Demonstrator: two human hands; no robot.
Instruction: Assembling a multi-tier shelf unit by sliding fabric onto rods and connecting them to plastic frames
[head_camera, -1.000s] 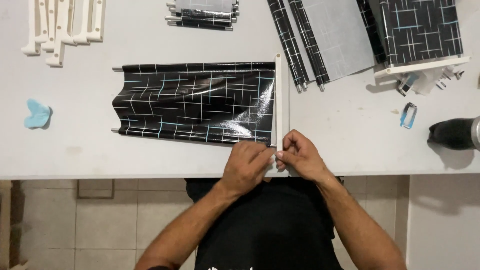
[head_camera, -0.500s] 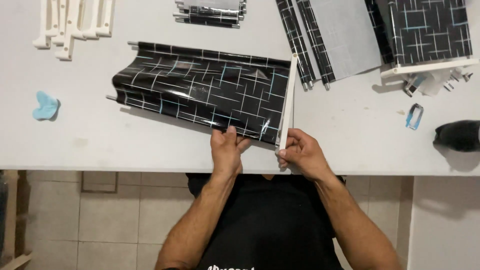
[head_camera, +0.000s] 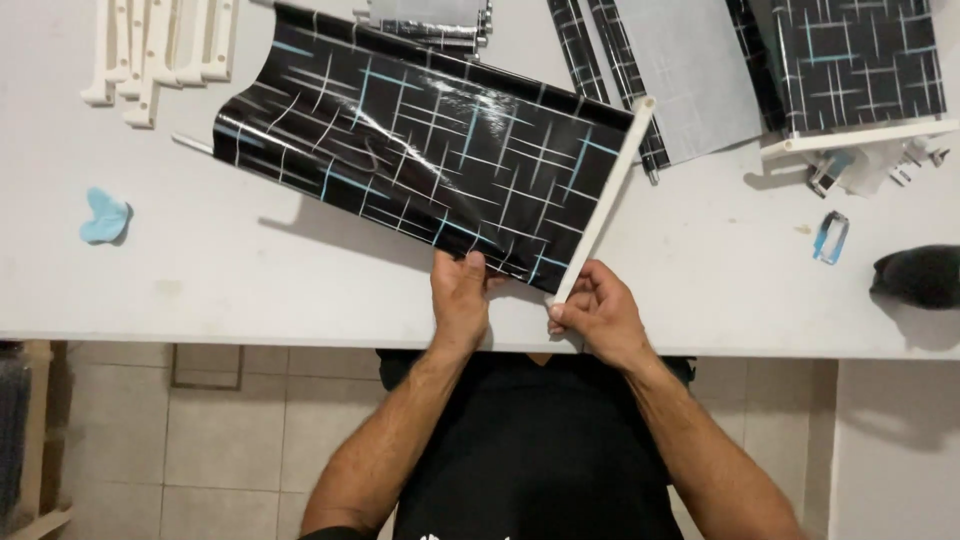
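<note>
White table (head_camera: 250, 270) is the landmark, everything else placed off it.

Far left of the table, near the front edge: small light-blue scrap (head_camera: 104, 217), lying flat, well apart from the rest. Back left corner: bundle of white plastic strips (head_camera: 160, 50), side by side, partly cut off by the frame.

Middle of the table: glossy black sheet (head_camera: 420, 150) with a white and blue line pattern, tilted, its left end curling. A thin rod (head_camera: 192, 144) sticks out at that left end. A white bar (head_camera: 603, 203) runs along the sheet's right edge, slanting from back right to front left.

Left hand (head_camera: 460, 295) at the table's front edge, closed on the sheet's near edge, thumb on top, fingers underneath. Right hand (head_camera: 592, 312) just beside it, fingers curled tight around the lower end of the white bar. Hands are near each other, not touching.

Back middle: a rolled stack of similar black pieces (head_camera: 430, 18), mostly out of frame. Back right: grey panel (head_camera: 690, 70) with black patterned strips alongside, then another black patterned sheet (head_camera: 860, 60) on a white bar. Next to that, small white fittings (head_camera: 880, 165), too small to tell apart. Front of those, a small blue clip (head_camera: 831, 237). Far right edge of the table: a dark object (head_camera: 920, 275), cut off, can't tell what it is.
</note>
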